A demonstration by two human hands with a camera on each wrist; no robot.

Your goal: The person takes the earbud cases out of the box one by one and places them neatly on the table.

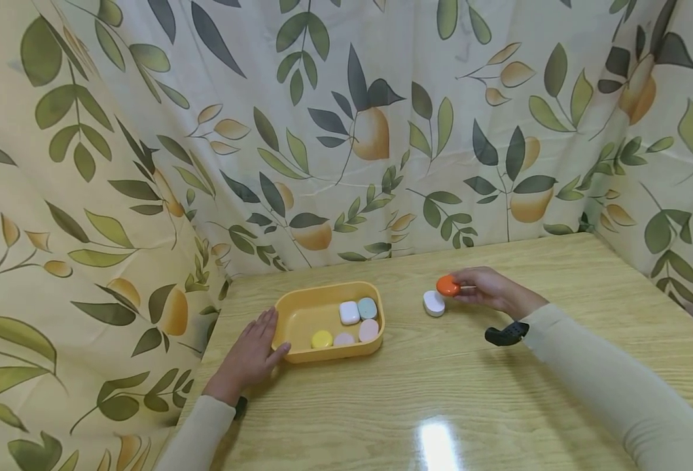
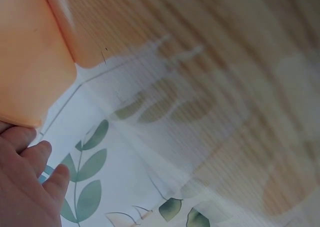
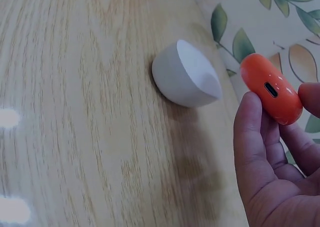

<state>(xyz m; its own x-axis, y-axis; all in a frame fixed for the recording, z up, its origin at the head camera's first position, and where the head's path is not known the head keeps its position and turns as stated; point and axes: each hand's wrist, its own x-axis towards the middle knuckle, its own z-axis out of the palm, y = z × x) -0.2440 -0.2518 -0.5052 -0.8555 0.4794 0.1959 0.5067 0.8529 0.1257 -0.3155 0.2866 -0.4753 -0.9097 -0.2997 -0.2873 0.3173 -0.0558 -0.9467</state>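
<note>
My right hand (image 1: 487, 288) holds an orange earbud case (image 3: 271, 89) between thumb and fingers, lifted above the table. A charging port shows on the case's rounded side in the right wrist view. Just left of it on the table stands a white rounded case (image 1: 434, 303) with a slanted face. On the left, my left hand (image 1: 250, 353) rests along the near-left end of a yellow tray (image 1: 306, 356), fingers stretched along the rim and thumb at the front edge. In the left wrist view only that hand's fingertips (image 2: 60, 179) show beside the tray.
Inside the tray, toward its right and front, lie a white case (image 1: 349, 313), a pale blue case (image 1: 367, 308), a pink one (image 1: 368, 330), a lilac one (image 1: 343, 339) and a yellow one (image 1: 322, 339). A leaf-patterned curtain (image 1: 346, 216) borders the wooden table (image 1: 381, 418).
</note>
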